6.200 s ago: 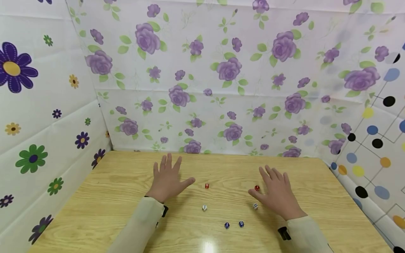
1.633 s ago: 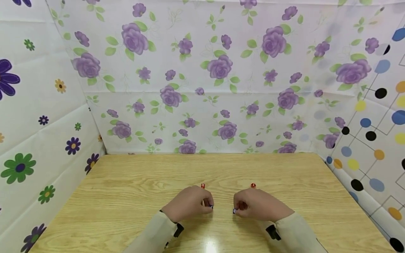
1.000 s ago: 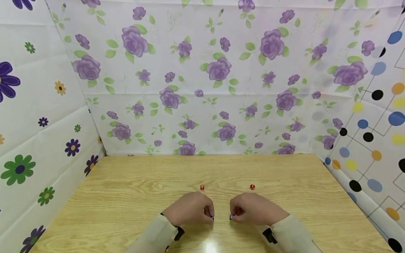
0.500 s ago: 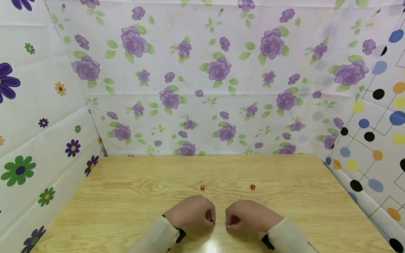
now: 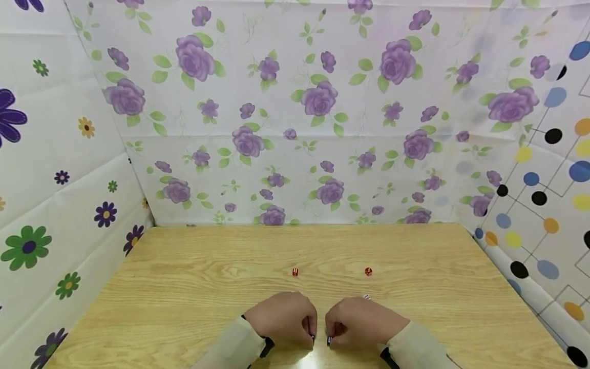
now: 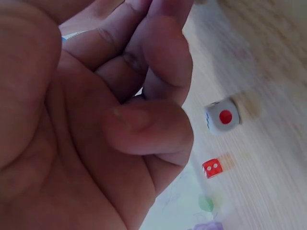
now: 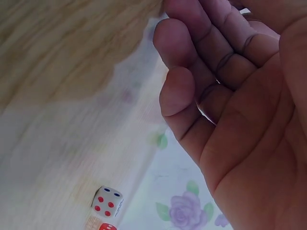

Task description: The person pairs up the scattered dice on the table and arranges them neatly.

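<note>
My left hand [image 5: 282, 318] pinches a small dark blue die [image 5: 313, 337] between thumb and fingertips, low over the table's front part. Facing it across a narrow gap, my right hand [image 5: 365, 320] pinches the other dark blue die [image 5: 329, 340]. Fingers cover most of both dice, and neither shows in the wrist views. A white die [image 5: 366, 297] peeks out behind the right hand. The second white die [image 6: 222, 116] is hidden by the left hand in the head view but shows in the left wrist view.
Two red dice lie farther back: one red die [image 5: 295, 272] beyond the left hand, another red die [image 5: 368, 271] beyond the right. The wooden table [image 5: 193, 266] is bounded by a flowered cloth [image 5: 286, 92] behind and patterned cloths at both sides.
Both hands were spread above the table at first, with the blue dice lying in front. They have since pinched one blue die each, moved nearer the front edge and drawn closer together.
</note>
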`<action>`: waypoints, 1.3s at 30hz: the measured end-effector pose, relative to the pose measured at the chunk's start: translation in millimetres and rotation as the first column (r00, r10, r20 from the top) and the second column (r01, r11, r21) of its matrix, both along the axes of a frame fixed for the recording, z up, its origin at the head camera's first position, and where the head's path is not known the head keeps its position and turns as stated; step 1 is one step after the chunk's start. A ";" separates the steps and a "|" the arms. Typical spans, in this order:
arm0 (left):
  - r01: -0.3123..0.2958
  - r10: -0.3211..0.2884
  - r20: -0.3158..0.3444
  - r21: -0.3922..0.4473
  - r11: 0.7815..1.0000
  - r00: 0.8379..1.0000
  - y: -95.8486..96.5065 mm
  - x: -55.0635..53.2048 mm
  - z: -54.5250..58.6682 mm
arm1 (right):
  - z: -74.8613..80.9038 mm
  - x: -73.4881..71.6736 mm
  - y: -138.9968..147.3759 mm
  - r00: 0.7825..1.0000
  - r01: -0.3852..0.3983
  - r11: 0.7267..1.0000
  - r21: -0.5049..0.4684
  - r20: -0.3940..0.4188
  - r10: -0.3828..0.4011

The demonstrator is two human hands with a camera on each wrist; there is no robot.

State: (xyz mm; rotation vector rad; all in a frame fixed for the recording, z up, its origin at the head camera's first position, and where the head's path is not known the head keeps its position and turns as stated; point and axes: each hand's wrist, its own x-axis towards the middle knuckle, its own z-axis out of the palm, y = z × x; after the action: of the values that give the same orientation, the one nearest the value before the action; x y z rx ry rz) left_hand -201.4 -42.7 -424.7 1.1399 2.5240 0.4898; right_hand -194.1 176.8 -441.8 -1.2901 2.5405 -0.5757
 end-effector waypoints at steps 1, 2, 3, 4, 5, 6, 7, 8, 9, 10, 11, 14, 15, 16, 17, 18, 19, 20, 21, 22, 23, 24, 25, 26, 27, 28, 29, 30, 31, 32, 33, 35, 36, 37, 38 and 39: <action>0.004 -0.004 0.002 -0.007 1.000 1.000 0.7 0.1 -0.7 | 0.4 0.5 -0.2 1.000 -0.006 1.000 -0.002 -0.001 0.006; 0.010 -0.010 0.001 -0.014 1.000 1.000 1.2 0.0 -1.2 | 0.5 0.8 -0.7 1.000 -0.012 1.000 -0.003 -0.006 0.012; 0.016 -0.016 -0.004 -0.018 1.000 1.000 1.7 -0.2 -1.9 | 0.5 1.1 -1.2 1.000 -0.017 1.000 -0.002 -0.014 0.017; 0.022 -0.022 -0.013 -0.020 1.000 1.000 2.2 -0.3 -2.7 | 1.1 1.6 -1.8 1.000 -0.020 1.000 0.000 -0.019 0.020; 0.026 -0.026 -0.019 -0.021 0.999 0.999 2.4 -0.4 -3.2 | 0.9 1.6 -2.3 0.999 -0.024 1.000 0.002 -0.028 0.024; 0.030 -0.030 -0.019 -0.021 0.999 0.999 2.8 -0.6 -4.0 | 0.7 1.8 -2.7 0.999 -0.030 1.000 0.002 -0.038 0.030; 0.031 -0.031 -0.019 -0.020 0.999 0.999 3.0 -0.6 -4.6 | 0.7 1.8 -3.3 0.998 -0.037 0.999 0.002 -0.054 0.037; 0.035 -0.036 -0.023 -0.020 0.999 0.999 3.1 -0.5 -4.4 | 0.9 2.0 -3.7 0.997 -0.043 0.999 0.002 -0.065 0.043; 0.037 -0.037 -0.024 -0.019 0.999 0.999 3.1 -0.2 -4.0 | 1.2 2.0 -4.0 0.996 -0.047 0.999 0.002 -0.076 0.047; 0.033 -0.034 -0.019 -0.018 0.999 0.999 2.9 0.5 -3.2 | 1.6 2.0 -4.2 0.996 -0.049 0.999 0.002 -0.078 0.049; 0.027 -0.027 -0.011 -0.018 0.999 1.000 2.5 1.3 -1.8 | 2.0 2.1 -4.2 0.995 -0.052 0.999 0.004 -0.081 0.052; 0.003 -0.003 0.013 -0.021 1.000 1.000 0.8 3.6 3.7 | 3.7 2.1 -3.8 0.996 -0.047 0.999 0.012 -0.069 0.047; -0.003 0.004 0.020 -0.023 1.000 1.000 0.1 4.2 5.4 | 4.0 1.9 -3.6 0.997 -0.044 0.999 0.018 -0.065 0.045; -0.007 0.008 0.024 -0.025 1.000 1.000 -0.3 4.7 6.9 | 4.2 2.0 -3.6 0.998 -0.041 0.999 0.022 -0.057 0.042; -0.006 0.007 0.023 -0.028 1.000 1.000 -0.7 4.9 7.7 | 4.2 1.9 -3.8 0.997 -0.042 0.999 0.025 -0.057 0.044; -0.002 0.002 0.021 -0.030 1.000 1.000 -0.9 5.0 8.1 | 3.9 1.9 -4.1 0.997 -0.044 0.999 0.027 -0.054 0.045; 0.002 -0.002 0.016 -0.032 0.999 1.000 -0.8 5.2 8.1 | 3.4 1.9 -4.7 0.997 -0.048 0.998 0.029 -0.057 0.049; 0.008 -0.007 0.018 -0.030 1.000 1.000 -0.6 5.2 7.7 | 2.8 1.8 -5.4 0.997 -0.052 0.998 0.031 -0.059 0.054; 0.010 -0.009 0.019 -0.031 0.999 1.000 -0.3 5.4 7.1 | 2.0 1.8 -6.3 0.997 -0.056 0.998 0.029 -0.059 0.058; 0.010 -0.010 0.019 -0.033 0.999 1.000 0.2 5.5 6.2 | 0.9 1.9 -7.3 0.996 -0.060 0.998 0.028 -0.064 0.062; 0.009 -0.009 0.019 -0.034 0.999 1.000 0.7 5.7 5.4 | -0.1 1.8 -8.3 0.995 -0.064 0.997 0.031 -0.075 0.066; 0.007 -0.006 0.020 -0.035 0.999 1.000 1.3 6.0 4.8 | -0.8 1.9 -9.2 0.995 -0.065 0.997 0.031 -0.077 0.067; 0.004 -0.003 0.022 -0.038 0.999 1.000 1.8 6.2 4.4 | -1.5 1.9 -10.2 0.994 -0.066 0.997 0.033 -0.081 0.068; 0.002 -0.001 0.022 -0.041 0.999 1.000 2.2 6.5 4.0 | -1.9 1.9 -11.2 0.994 -0.067 0.997 0.033 -0.081 0.070; -0.001 0.002 0.017 -0.046 0.999 1.000 2.4 6.8 3.5 | -2.2 2.1 -12.0 0.994 -0.067 0.997 0.034 -0.083 0.070; -0.003 0.004 0.017 -0.049 0.999 1.000 2.7 7.2 3.3 | -2.3 2.4 -12.8 0.994 -0.065 0.997 0.037 -0.082 0.068; -0.006 0.007 0.018 -0.051 0.999 1.000 2.8 7.5 3.0 | -2.2 2.7 -13.4 0.995 -0.064 0.997 0.038 -0.080 0.067; -0.006 0.007 0.018 -0.054 0.998 1.000 3.1 7.7 2.7 | -1.9 3.1 -14.0 0.995 -0.062 0.997 0.036 -0.071 0.064; -0.008 0.009 0.020 -0.057 0.998 1.000 3.3 7.9 2.3 | -1.7 3.6 -14.3 0.996 -0.059 0.998 0.036 -0.069 0.061; -0.010 0.012 0.020 -0.058 0.998 1.000 3.4 8.1 1.8 | -1.5 4.0 -14.7 0.996 -0.055 0.998 0.036 -0.070 0.057; -0.012 0.014 0.022 -0.058 0.998 1.000 3.7 8.2 1.3 | -1.4 4.5 -14.9 0.996 -0.048 0.998 0.037 -0.070 0.051; -0.016 0.018 0.021 -0.060 0.998 1.000 3.9 8.0 -0.2 | -1.6 5.3 -15.2 0.997 -0.036 0.999 0.036 -0.068 0.038; -0.018 0.019 0.021 -0.060 0.998 1.000 4.0 7.8 -0.8 | -1.7 5.6 -15.3 0.997 -0.030 0.999 0.034 -0.068 0.032; -0.023 0.024 0.021 -0.058 0.998 0.999 4.1 7.6 -1.5 | -2.0 5.8 -15.4 0.997 -0.024 0.999 0.035 -0.073 0.027; -0.025 0.027 0.019 -0.057 0.998 0.999 4.1 7.3 -2.2 | -2.3 6.0 -15.6 0.997 -0.020 0.999 0.034 -0.076 0.023; -0.029 0.030 0.020 -0.055 0.998 0.999 4.1 7.0 -2.9 | -2.6 6.1 -15.7 0.997 -0.019 0.999 0.030 -0.078 0.021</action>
State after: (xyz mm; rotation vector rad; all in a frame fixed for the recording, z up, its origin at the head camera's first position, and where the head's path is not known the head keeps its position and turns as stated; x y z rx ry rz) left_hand -194.4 -38.6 -427.6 1.0742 2.5230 0.4355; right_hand -188.0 161.1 -444.4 -1.3519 2.5856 -0.4905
